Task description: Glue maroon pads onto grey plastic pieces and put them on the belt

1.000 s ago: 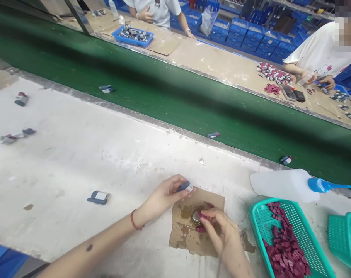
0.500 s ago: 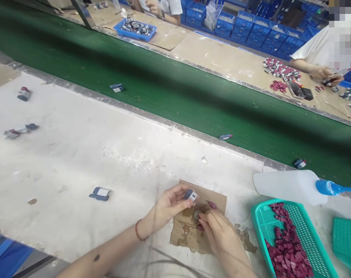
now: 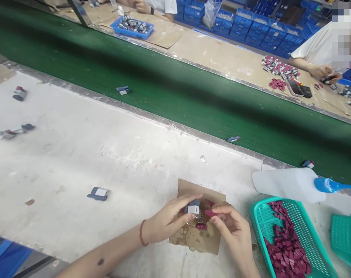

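Observation:
Between the thumb and fingers of my left hand (image 3: 166,218) is a small blue-grey and white plastic part (image 3: 193,208), its white face toward me. My right hand (image 3: 232,227) pinches a small maroon piece (image 3: 209,212) just right of that part, with a gap between them. Both hands are over a stained piece of cardboard (image 3: 206,245) on the white table. Under the hands, a small round metal item (image 3: 198,214) is partly hidden. Another maroon piece (image 3: 201,226) lies on the cardboard.
To the right stand a green basket (image 3: 255,220) of maroon pieces, a white bottle with blue nozzle (image 3: 285,183) lying down, and another green basket (image 3: 345,235). A blue-grey part (image 3: 98,193) lies at left. Beyond runs a green conveyor belt (image 3: 169,92) carrying several parts; two people work across it.
My right hand has lifted from the round metal item and now pinches a maroon piece near the plastic part. My left hand has lowered and turned the part. Parts on the belt moved right.

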A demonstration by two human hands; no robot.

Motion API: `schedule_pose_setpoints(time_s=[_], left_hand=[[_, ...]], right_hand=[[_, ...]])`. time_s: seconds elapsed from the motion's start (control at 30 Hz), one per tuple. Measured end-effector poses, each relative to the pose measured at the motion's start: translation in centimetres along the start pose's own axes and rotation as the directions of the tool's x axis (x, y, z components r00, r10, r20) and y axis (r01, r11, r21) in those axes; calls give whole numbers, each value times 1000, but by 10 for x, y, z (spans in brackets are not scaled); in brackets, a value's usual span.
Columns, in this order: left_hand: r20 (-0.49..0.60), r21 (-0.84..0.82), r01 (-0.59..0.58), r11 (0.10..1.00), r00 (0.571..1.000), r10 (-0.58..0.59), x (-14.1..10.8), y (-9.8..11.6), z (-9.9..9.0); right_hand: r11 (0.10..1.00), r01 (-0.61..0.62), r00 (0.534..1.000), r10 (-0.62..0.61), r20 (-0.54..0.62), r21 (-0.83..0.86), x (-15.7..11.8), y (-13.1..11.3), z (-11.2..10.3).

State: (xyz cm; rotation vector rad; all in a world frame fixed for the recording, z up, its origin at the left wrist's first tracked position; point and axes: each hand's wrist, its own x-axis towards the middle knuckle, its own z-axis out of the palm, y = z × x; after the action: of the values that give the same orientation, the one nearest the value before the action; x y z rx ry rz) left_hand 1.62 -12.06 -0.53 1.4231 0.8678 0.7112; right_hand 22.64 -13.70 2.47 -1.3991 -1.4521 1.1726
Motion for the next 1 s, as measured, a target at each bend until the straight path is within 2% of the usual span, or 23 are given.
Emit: schedule_pose_setpoints(time_s=[0.1,0.27,0.73,1.0], left_hand=[[105,135,-84,987,992,70,-1,-3,-1],[153,226,-119,967,985,85,-2,-3,-1],[146,319,-206,925,975,167,1,-4,1],[153,379,-268,886,962,226,-5,-12,2]], right_hand=[[997,76,997,-77,27,34,0,-3,2],[987,161,983,-159,87,-21,0,-4,4],[958,254,953,-224,202,-132,-2,-3,2],[907,345,921,-278,274,-240,-10,-5,6]])
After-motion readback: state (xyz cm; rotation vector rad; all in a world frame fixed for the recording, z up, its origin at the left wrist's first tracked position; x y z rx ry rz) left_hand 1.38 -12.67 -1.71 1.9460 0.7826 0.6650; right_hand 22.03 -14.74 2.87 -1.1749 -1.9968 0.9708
